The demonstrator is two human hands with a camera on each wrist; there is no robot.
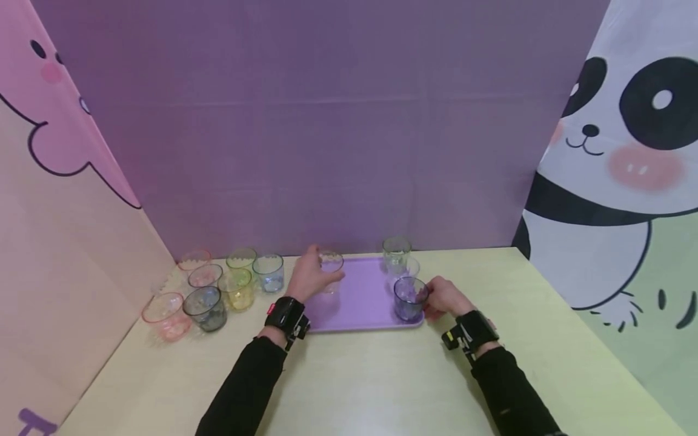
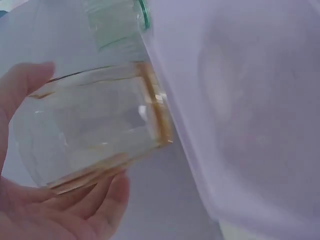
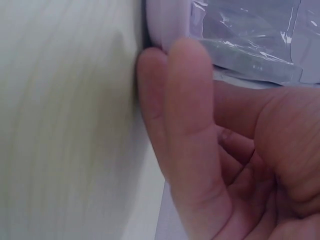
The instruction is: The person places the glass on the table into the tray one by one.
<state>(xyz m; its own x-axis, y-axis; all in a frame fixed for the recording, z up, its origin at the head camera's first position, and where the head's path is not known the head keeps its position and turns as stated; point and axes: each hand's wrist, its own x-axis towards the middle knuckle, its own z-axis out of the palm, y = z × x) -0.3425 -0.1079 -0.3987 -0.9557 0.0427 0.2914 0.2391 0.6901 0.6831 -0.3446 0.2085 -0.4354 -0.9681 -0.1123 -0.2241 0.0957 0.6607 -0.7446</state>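
I grip the clear, orange-tinted round glass point(image 2: 100, 117) in my left hand point(image 1: 312, 278), best kept level, while my right hand point(image 1: 446, 298) rests straightened fingers against the purple rectangular tray point(image 1: 360, 300).

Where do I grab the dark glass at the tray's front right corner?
Probably hold the dark violet glass around its round wall, below the rim, from the right. It stands upright near the right edge of the purple tray, with no glass on that side, while a green-tinted glass stands behind.

Soft light gives the bench point(image 1: 365, 387) a pale sheen and the sleeves point(image 1: 245, 387) faint shadows; both wrist views look hazy
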